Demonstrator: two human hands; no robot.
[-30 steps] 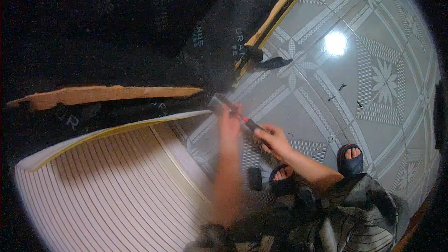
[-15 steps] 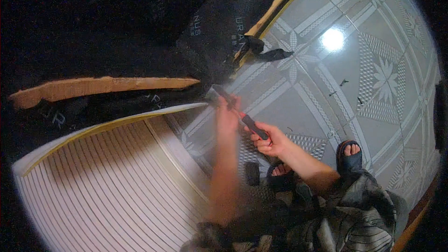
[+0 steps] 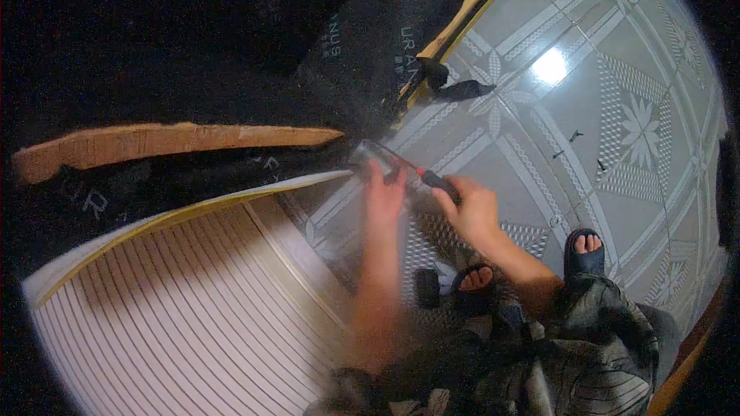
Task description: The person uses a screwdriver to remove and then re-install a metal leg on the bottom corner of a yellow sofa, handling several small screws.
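My right hand (image 3: 472, 204) is closed around the black handle of a screwdriver (image 3: 441, 182) with a red collar. The shaft points up and left toward the corner of a piece of furniture covered in black cloth (image 3: 193, 92). At that corner, my left hand (image 3: 383, 189) has its fingers around a shiny grey piece (image 3: 365, 151), close to the shaft. Blur hides the piece's exact kind and the screwdriver's tip. Left of the corner, a torn-edged tan strip (image 3: 177, 137) shows through the black cloth.
Several small dark screws or scraps (image 3: 602, 166) lie on the patterned tile floor (image 3: 532, 208). A twisted black cloth strip (image 3: 462, 91) hangs by the far edge. A ribbed cream panel (image 3: 193, 285) with a white-and-yellow edge lies at left. My sandalled feet (image 3: 584, 250) stand below.
My right hand has turned over on the screwdriver, its back now upward, and shifted slightly up and right. My left hand stays at the corner. The whole view has shifted slightly.
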